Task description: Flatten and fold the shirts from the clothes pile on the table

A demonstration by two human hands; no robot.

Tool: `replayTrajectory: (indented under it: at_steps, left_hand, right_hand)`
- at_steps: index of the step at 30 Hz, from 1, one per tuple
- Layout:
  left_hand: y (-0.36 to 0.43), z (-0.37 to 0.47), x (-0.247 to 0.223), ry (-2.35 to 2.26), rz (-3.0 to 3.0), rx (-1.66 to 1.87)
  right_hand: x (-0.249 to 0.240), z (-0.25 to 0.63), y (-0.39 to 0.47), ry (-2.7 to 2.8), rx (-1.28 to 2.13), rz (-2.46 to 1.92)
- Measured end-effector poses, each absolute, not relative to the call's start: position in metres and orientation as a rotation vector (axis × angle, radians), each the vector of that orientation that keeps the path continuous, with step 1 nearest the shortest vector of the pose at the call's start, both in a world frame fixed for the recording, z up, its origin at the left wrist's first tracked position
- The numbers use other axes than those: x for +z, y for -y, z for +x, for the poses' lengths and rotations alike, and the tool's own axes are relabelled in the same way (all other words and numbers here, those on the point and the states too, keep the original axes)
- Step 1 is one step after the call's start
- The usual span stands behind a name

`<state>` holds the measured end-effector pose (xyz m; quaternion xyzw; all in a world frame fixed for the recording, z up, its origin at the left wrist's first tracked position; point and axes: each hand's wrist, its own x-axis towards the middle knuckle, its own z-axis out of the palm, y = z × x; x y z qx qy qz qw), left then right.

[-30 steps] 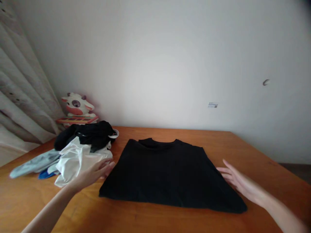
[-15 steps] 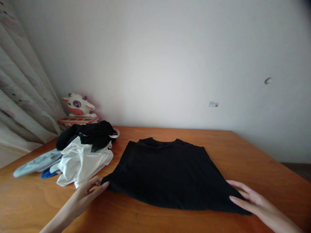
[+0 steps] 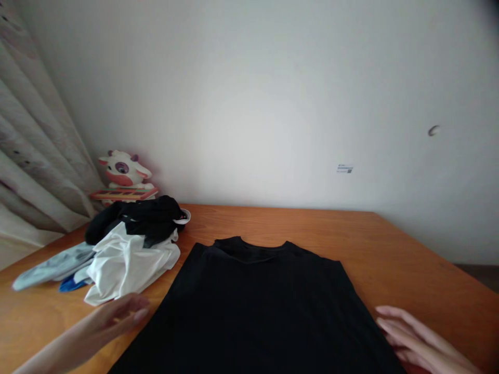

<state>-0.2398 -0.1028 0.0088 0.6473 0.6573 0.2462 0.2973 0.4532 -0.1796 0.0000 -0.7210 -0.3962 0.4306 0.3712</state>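
Note:
A black T-shirt (image 3: 253, 306) lies spread on the wooden table, neckline toward the wall, its near end running out of view at the bottom. Just off its left edge hovers my left hand (image 3: 119, 317), slightly blurred, fingers loosely bent with a gap to the thumb and nothing between them. My right hand (image 3: 415, 335) is at the shirt's right edge, fingers extended and apart; whether the fingertips touch the cloth I cannot tell.
On the left of the table (image 3: 304, 218) sits a heap of clothes: a white garment (image 3: 130, 262), a black one (image 3: 152, 215) and a light grey-blue one (image 3: 54, 265). Behind it stands a cow-shaped toy keyboard (image 3: 125, 174). A curtain (image 3: 39, 145) hangs at the left.
Both hands have let go of the shirt's near corners. The shirt has come toward me, its near hem now below the view. My left hand has shifted left and down.

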Motion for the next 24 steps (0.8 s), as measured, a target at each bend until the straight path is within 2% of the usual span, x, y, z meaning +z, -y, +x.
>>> replayTrajectory:
  at_steps: [5,11,17,24]
  left_hand:
    - [0.025,-0.174,0.027,-1.756,1.993,0.658]
    - [-0.037,-0.143,0.022,-1.704,2.369,0.552]
    - [-0.057,-0.138,0.01,-1.612,2.422,0.702]
    - [-0.05,-0.13,0.009,-1.548,2.333,0.859]
  right_hand:
    - [0.012,0.431,0.106,0.772,0.924,-1.71]
    - [-0.009,0.434,0.061,1.214,0.534,-1.875]
    - [-0.019,0.445,0.052,1.643,0.302,-1.882]
    - [-0.022,0.449,0.043,1.654,0.286,-1.902]
